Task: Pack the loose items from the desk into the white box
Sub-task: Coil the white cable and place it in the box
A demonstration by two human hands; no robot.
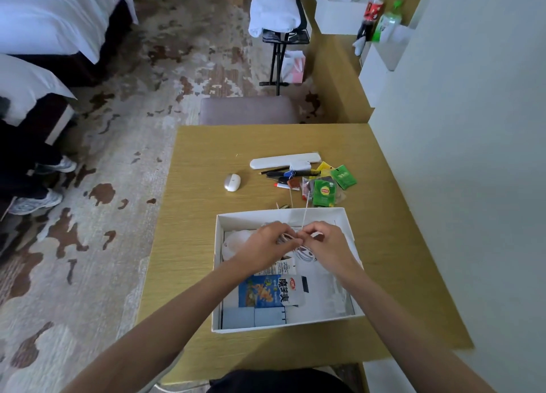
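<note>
Far to the left is a bed (pixel 44 17) with white sheets, and two shoes (pixel 38 200) sit on the carpet near it. The desk (pixel 201 162) is yellow wood. A small white pod (pixel 232 182) lies by itself on the desk, behind the box and to its left.

The box (pixel 217 274) is white and open. It sits on the near part of the desk, right in front of the person. Inside it, near the front, lies a blue snack pack (pixel 266 293).

Both arms reach out long and almost straight, and the two hands meet over the back half of the box. The left hand (pixel 266 245) is palm down, with its fingers curled around loops of a white cable (pixel 307 255). The right hand (pixel 326 243) is just beside it, fingertips nearly touching the left ones. Its finger and thumb pinch the same cable. One thin end of the cable sticks up past the back wall of the box.

Behind the box, a little to the right, the loose things are still in a pile on the desk. There is a long white case (pixel 285 159), a black comb (pixel 307 172) and green tea bags (pixel 324 192). Far back on the right stand two bottles (pixel 373 11).
</note>
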